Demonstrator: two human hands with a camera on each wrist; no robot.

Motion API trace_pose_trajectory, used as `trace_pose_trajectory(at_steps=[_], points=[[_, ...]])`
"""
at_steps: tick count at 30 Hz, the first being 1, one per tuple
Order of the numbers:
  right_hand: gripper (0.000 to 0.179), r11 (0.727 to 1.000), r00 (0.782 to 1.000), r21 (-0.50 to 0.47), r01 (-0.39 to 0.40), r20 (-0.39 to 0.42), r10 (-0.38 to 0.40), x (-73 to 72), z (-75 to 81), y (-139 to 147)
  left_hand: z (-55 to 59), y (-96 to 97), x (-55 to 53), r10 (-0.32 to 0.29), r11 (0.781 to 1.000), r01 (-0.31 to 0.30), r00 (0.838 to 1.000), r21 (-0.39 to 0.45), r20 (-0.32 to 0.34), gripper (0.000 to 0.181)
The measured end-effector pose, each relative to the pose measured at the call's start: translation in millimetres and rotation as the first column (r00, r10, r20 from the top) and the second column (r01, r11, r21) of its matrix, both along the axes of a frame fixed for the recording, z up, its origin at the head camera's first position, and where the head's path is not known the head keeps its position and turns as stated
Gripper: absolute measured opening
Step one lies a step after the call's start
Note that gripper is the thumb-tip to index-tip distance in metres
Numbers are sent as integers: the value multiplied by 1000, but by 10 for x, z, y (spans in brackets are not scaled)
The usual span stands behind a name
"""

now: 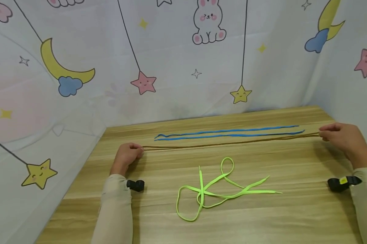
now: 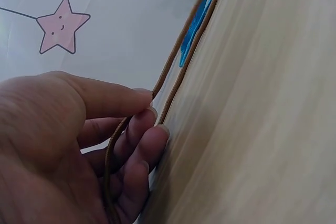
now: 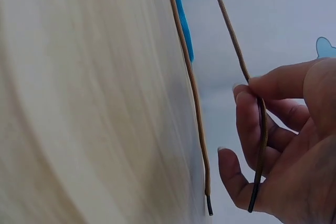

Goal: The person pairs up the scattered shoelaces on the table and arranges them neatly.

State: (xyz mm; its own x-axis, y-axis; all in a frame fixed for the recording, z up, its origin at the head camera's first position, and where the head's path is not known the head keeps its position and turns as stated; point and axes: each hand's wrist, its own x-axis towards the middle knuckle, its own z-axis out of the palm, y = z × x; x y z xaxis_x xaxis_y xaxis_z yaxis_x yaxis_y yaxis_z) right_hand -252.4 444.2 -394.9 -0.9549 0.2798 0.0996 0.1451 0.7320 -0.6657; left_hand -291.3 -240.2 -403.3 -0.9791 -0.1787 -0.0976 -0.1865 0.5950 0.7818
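Note:
A thin brown shoelace stretches across the table in two strands between the hands. My left hand pinches one strand between thumb and forefinger, and that strand runs down into the palm. The second strand meets the other fingertips. My right hand pinches a single strand near its end, the dark tip hanging over the palm. Beside it, the other strand lies along the table with its own dark tip showing. Two flat blue laces lie nearly straight just behind the brown one.
Nearer the front, a neon green shoelace lies in loose loops on the wooden table. A white printed cloth hangs behind and along the sides of the table. Each wrist carries a black strap camera.

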Motion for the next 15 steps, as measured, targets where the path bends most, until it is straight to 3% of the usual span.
trace_pose_trajectory(at_steps=[5,15], points=[[34,999,1000,35,26,8,-26,28,7,2,0,17,-2,-22,998,23,1000,-50,7,25],[37,990,999,135,48,10,-50,91,17,22,31,28,27,-39,996,43,998,-80,43,23]])
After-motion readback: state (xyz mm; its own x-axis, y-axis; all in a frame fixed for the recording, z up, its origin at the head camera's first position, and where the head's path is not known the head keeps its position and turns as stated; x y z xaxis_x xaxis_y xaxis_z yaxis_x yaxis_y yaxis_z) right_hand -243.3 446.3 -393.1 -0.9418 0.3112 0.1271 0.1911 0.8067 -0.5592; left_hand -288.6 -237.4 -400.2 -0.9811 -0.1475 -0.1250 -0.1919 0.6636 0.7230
